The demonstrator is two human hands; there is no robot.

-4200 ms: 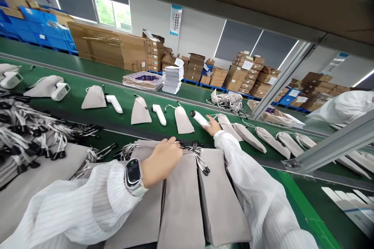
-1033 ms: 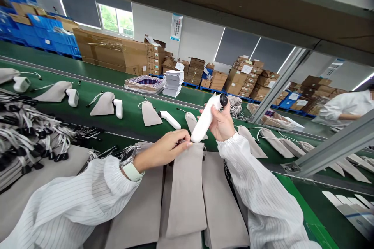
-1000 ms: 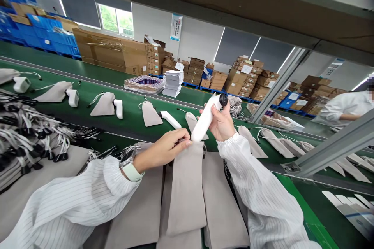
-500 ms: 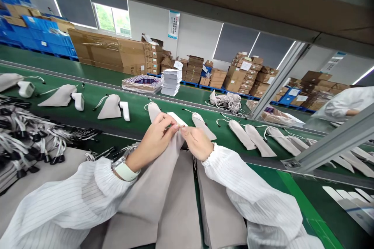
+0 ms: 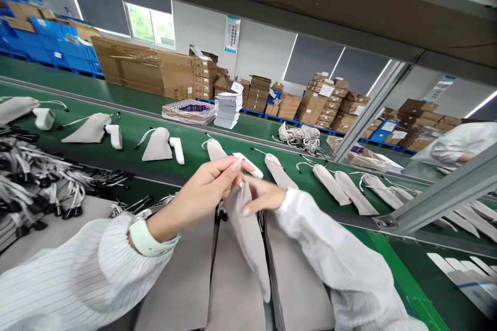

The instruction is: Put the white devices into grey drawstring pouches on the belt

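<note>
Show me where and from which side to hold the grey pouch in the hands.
Probably the upper end of the grey pouch, from the left: its cloth is gathered at the left hand, the body droops below, and the right hand blocks the right.

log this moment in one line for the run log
left grip: at top end of gray bag; right grip: on same bag; bag stacks: beneath; green belt: more bags, white devices

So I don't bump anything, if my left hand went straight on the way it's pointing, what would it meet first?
Probably your right hand, close by at the grey bag; beyond, a white device on the belt looks roughly in line, though depth is unclear.
</note>
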